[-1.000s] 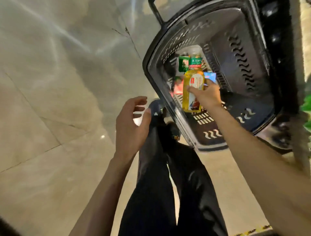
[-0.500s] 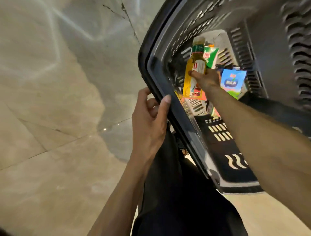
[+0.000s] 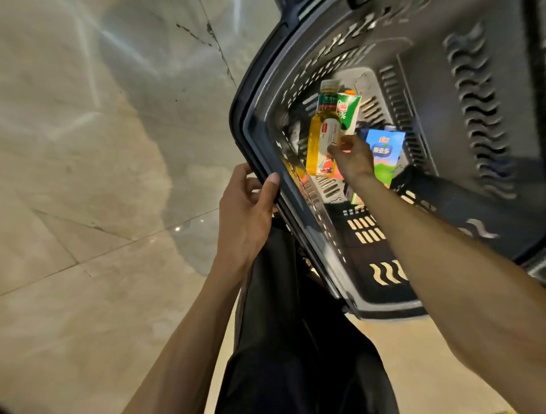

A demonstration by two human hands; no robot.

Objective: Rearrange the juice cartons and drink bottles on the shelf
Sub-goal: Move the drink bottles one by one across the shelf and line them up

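**One bottle in my grasp, two cartons beside it**

My right hand (image 3: 353,161) reaches into the dark basket (image 3: 251,130) and grasps the one yellow drink bottle (image 3: 319,139), its cap pointing far. Two cartons show plainly: a green carton (image 3: 351,113) touching the bottle's right, and a blue carton (image 3: 384,150) further right. My left hand (image 3: 246,212) clutches the basket's left rim.

Dark plastic basket (image 3: 443,153) tipped over a pale tiled floor (image 3: 88,147).
The basket's grey walls are pierced with straight and wavy slots, and a lighter band runs along its rim. Left of the basket the glossy tiles meet at thin seams, and a dark crack (image 3: 220,56) runs towards its upper corner. Below the basket are black trousers (image 3: 295,354). A dark bar (image 3: 359,3) at the basket's top edge may be its handle.
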